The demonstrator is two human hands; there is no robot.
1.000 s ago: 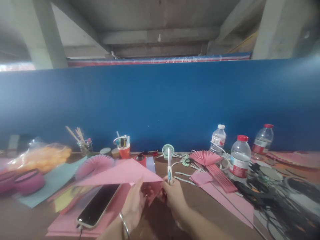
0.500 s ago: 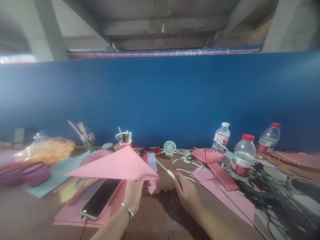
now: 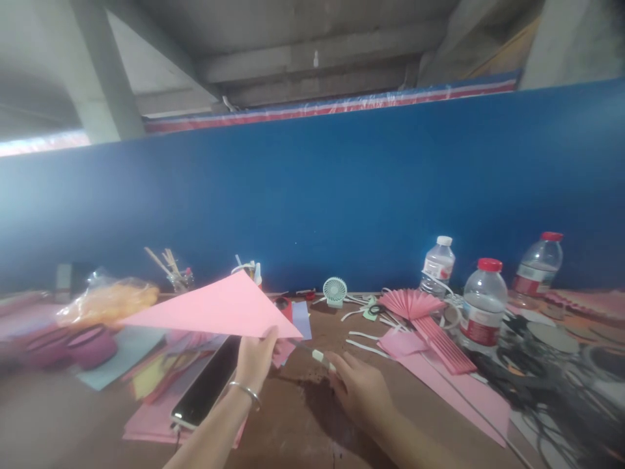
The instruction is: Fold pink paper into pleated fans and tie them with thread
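Observation:
My left hand, with a bracelet on the wrist, pinches the right corner of a folded pink paper triangle and holds it up above the table. My right hand rests low over the brown table, gripping a thin white cutter knife whose tip points left toward the paper's corner. A black phone on a cable lies on a stack of pink sheets below the raised paper.
Three water bottles stand at the right by a pink pleated fan and pink strips. Tangled black cables fill the far right. A small fan, pen cups and a plastic bag line the blue wall.
The left hand lifted the pink triangle higher and to the left. The right hand moved off the paper, lowering the cutter from upright to nearly flat over the table.

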